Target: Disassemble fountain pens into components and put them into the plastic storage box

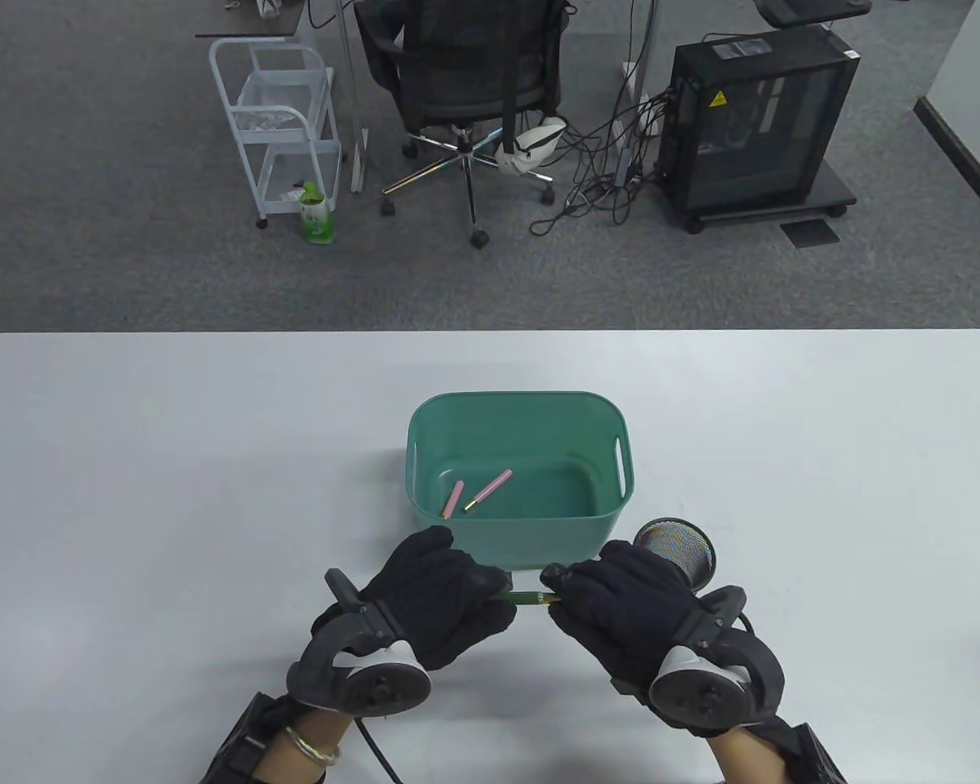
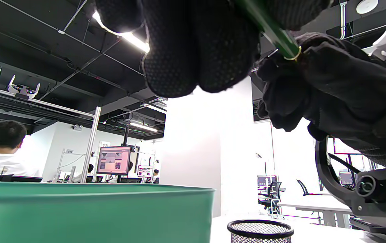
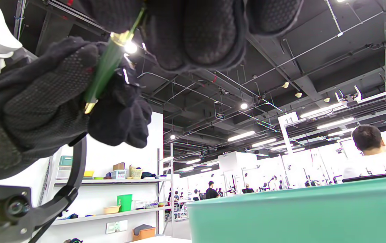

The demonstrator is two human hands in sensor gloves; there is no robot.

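Beyond the hands, the white rounded-corner table (image 1: 131, 457) meets grey carpet floor (image 1: 90, 245). Farther out stand a black mesh swivel office chair (image 1: 465, 73), a white wire trolley (image 1: 282, 122) left of it, and a black computer tower (image 1: 755, 122) right. Strip ceiling lights (image 3: 241, 136) hang overhead.

From my right wrist I read "11" on a white hanging sign (image 3: 287, 119) above the green plastic box's rim (image 3: 297, 195). My left wrist shows "13" on a white post sign (image 2: 104, 144) above that box's rim (image 2: 95, 189).
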